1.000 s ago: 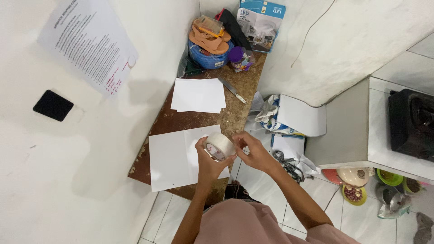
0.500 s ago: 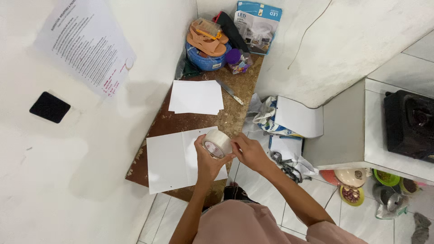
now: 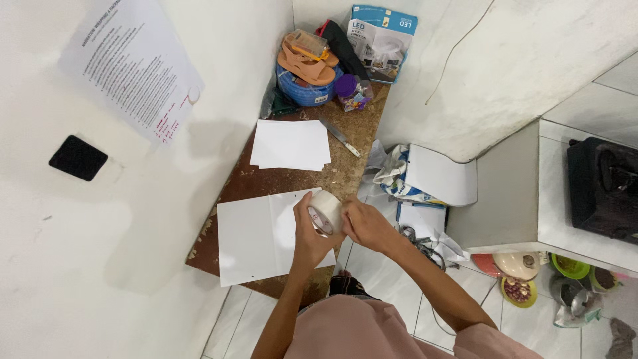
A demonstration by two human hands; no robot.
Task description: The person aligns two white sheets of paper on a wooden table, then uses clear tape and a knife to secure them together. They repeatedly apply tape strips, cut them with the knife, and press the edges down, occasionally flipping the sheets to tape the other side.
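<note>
Closest to the camera, both hands are wrapped around a roll of clear tape (image 3: 325, 211), held just over the near right corner of the big white sheet (image 3: 262, 236). The left hand (image 3: 310, 233) is curled round the roll from below, thumb up along its side, so it's closed on it. The right hand (image 3: 362, 225) has its fingers pinched at the roll's outer face, like it's feeling for the loose end, though I can't tell if any tape is actually lifted yet. I see no strip pulled out and no tape stuck down anywhere on the sheet, so I'd say this is early days: paper laid out, roll in hand, taping itself not started. The big sheet lies flat on the brown table (image 3: 266, 179), and it looks like two pieces side by side with a seam down the middle, but that could be just a fold. Past the sheet, further up the table, sits a small stack of white paper (image 3: 290, 144), untouched, with a knife (image 3: 341, 137) just to its right. Beyond that, in the far corner, there's a blue coil with orange sandals (image 3: 307, 61) on top and a boxed lamp (image 3: 381, 40) leaning against the wall.
</note>
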